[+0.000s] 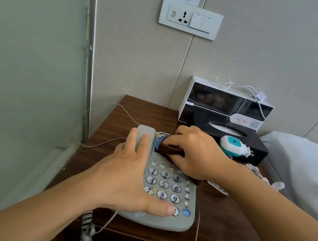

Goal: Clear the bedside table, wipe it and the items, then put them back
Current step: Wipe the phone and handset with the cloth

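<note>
Grey phone [165,185] sits on bedside table [230,228], front-centre. L hand [122,177] lies flat w/ fingers straight over handset [144,137], thumb down on the low keys. R hand [196,154] grips brown cloth [169,151], pressing it on phone's upper panel. Just beyond R hand: black tissue box [255,146], w/ teal plug-in device [234,147] on it.

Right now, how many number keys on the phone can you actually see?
9 in plain view on the phone, three rows: 1-2-3, 4-5-6, 7-8-9. One more key in the bottom row peeks out beside the left hand thumb; others there may be hidden under it.
</note>
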{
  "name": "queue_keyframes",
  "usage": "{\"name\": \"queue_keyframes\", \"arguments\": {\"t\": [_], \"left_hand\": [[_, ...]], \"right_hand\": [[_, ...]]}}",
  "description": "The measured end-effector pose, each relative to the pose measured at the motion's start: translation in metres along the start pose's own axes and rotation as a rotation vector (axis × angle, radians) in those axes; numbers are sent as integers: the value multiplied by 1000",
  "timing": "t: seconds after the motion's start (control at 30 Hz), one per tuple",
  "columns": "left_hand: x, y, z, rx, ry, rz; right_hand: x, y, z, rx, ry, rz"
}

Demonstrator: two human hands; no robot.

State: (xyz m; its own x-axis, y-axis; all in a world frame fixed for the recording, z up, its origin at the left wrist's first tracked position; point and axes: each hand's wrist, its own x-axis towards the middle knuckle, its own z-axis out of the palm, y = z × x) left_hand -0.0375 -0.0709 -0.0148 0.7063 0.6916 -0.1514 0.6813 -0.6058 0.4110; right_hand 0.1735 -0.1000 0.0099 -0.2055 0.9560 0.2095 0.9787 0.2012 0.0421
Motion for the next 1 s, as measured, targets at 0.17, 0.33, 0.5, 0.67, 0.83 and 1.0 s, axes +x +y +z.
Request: {"name": "queue_keyframes", "arguments": {"t": [0.17, 0.33, 0.5, 0.67, 0.83, 1.0], "left_hand": [[1, 0, 2, -1, 4, -6], [2, 0, 1, 7, 5, -7], [1, -2, 3, 1, 12, -4], [2, -2, 2, 1, 15, -1], [2, -3, 4, -14, 46, 19], [3, -3, 4, -10, 44, 18]], "right_hand": [[-25, 13, -13, 192, -160, -56], [-22, -1, 0, 81, 5, 4], [-33, 0, -16, 228, -161, -69], [-24, -9, 2, 85, 20, 7], [-31, -7, -16, 262, -165, -50], [-19, -7, 2, 108, 9, -26]]}}
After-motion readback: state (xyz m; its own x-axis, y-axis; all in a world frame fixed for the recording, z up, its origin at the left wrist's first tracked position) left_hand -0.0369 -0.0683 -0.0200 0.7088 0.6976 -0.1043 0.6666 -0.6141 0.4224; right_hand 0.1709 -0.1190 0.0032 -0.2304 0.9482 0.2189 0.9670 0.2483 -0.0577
